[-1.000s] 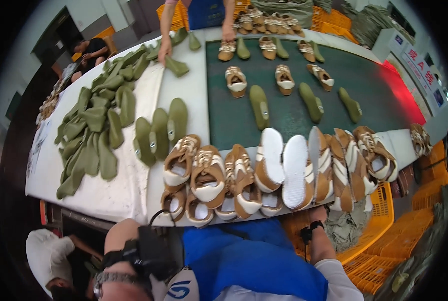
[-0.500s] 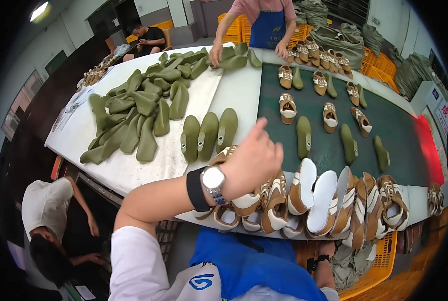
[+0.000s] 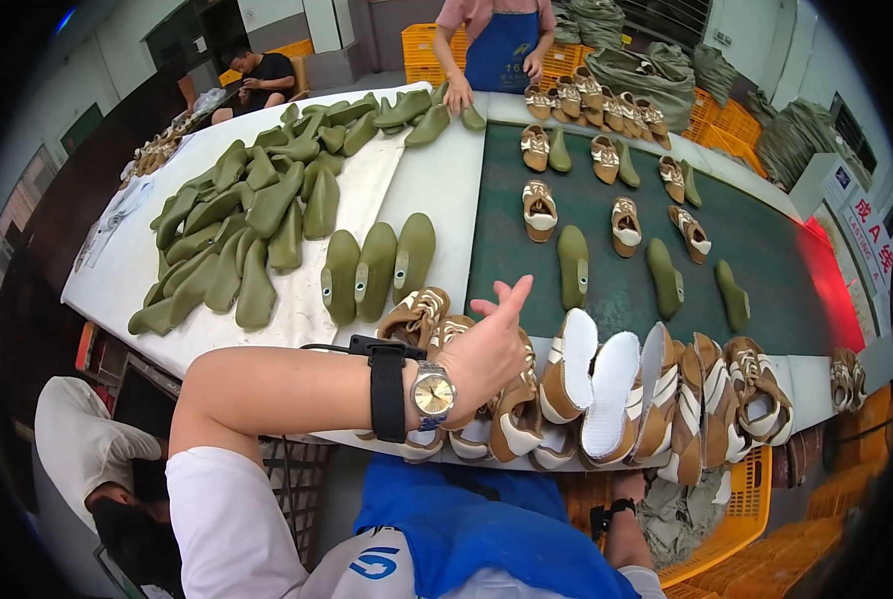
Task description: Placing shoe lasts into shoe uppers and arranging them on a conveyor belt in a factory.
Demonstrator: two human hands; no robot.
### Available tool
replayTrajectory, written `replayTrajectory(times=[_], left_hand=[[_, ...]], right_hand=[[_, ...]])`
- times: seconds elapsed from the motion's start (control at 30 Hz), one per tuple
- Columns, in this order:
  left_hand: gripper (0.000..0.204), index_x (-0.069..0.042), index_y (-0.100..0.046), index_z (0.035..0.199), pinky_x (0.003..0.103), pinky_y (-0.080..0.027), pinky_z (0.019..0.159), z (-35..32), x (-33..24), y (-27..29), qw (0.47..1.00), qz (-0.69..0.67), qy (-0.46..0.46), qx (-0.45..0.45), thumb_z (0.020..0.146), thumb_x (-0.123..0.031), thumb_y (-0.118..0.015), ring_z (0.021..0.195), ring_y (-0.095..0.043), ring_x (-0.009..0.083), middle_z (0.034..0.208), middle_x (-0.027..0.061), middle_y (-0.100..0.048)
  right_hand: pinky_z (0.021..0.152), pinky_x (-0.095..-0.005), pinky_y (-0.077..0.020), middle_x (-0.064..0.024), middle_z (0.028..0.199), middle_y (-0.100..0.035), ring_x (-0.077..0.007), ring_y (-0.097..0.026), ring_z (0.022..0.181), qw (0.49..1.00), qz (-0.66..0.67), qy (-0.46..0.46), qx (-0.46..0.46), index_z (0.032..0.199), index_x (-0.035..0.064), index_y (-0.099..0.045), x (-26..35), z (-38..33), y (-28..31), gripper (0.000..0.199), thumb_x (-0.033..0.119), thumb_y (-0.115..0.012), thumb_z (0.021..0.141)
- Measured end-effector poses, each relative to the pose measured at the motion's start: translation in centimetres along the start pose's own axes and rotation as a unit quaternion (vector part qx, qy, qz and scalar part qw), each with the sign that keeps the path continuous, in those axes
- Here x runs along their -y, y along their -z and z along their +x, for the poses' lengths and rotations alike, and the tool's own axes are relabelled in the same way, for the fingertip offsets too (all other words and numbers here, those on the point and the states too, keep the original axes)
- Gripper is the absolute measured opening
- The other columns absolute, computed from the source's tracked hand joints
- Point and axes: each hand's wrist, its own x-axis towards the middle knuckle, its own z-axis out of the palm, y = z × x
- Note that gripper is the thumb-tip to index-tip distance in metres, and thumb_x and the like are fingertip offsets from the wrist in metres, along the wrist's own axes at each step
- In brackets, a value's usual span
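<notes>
My left hand (image 3: 488,351) hovers over the left end of a row of brown and white sneakers (image 3: 518,414) along the near table edge. Its index finger and thumb reach out, and nothing shows in it. White insoles (image 3: 611,384) face up on some shoes in that row. Three green shoe lasts (image 3: 374,268) stand side by side just beyond the hand. My right hand (image 3: 626,485) is down below the table edge by an orange crate; its fingers are hidden. On the dark green belt (image 3: 506,245), sneakers (image 3: 626,228) and single lasts (image 3: 573,268) are laid out in rows.
A big heap of green lasts (image 3: 282,195) covers the white table (image 3: 371,190) at left. Across it, a co-worker's hand (image 3: 457,94) touches lasts. More sneakers (image 3: 591,92) line the far edge. An orange crate (image 3: 751,504) with grey cloth stands below right. Someone bends low (image 3: 97,439) at left.
The whole view has shifted, so the table sits further left. My left hand has come down nearer the sneakers. The co-worker's hand has moved right along the lasts; the person at left bends lower.
</notes>
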Motion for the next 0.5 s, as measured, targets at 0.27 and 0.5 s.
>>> replayTrajectory(times=[0.27, 0.5], left_hand=[[0.019, -0.002, -0.067, 0.074, 0.048, -0.018, 0.108, 0.6, -0.2, -2.2, 0.998, -0.048, -0.022, 0.015, 0.073, -0.014, -0.052, 0.083, -0.059, 0.0292, 0.072, 0.0119, -0.063], [0.100, -0.026, -0.023, 0.140, 0.057, -0.025, 0.101, -2.0, 1.1, -20.8, 0.828, -0.430, 0.280, 0.225, 0.059, -0.069, -0.064, 0.129, -0.020, 0.0454, 0.141, 0.0193, -0.025]], right_hand=[[0.072, -0.0428, -0.0513, -0.0189, 0.087, -0.065, -0.0352, -0.063, 0.083, 0.999, 0.036, -0.008, -0.014, 0.083, 0.0031, -0.064, 1.2, -0.7, -0.1, 0.038, 0.040, -0.062, 0.074], [0.063, -0.0401, -0.0534, -0.0162, 0.080, -0.066, -0.0321, -0.065, 0.075, 0.999, -0.013, -0.006, -0.049, 0.080, 0.0074, -0.065, 1.9, -1.6, 0.8, 0.027, 0.033, -0.056, 0.078]])
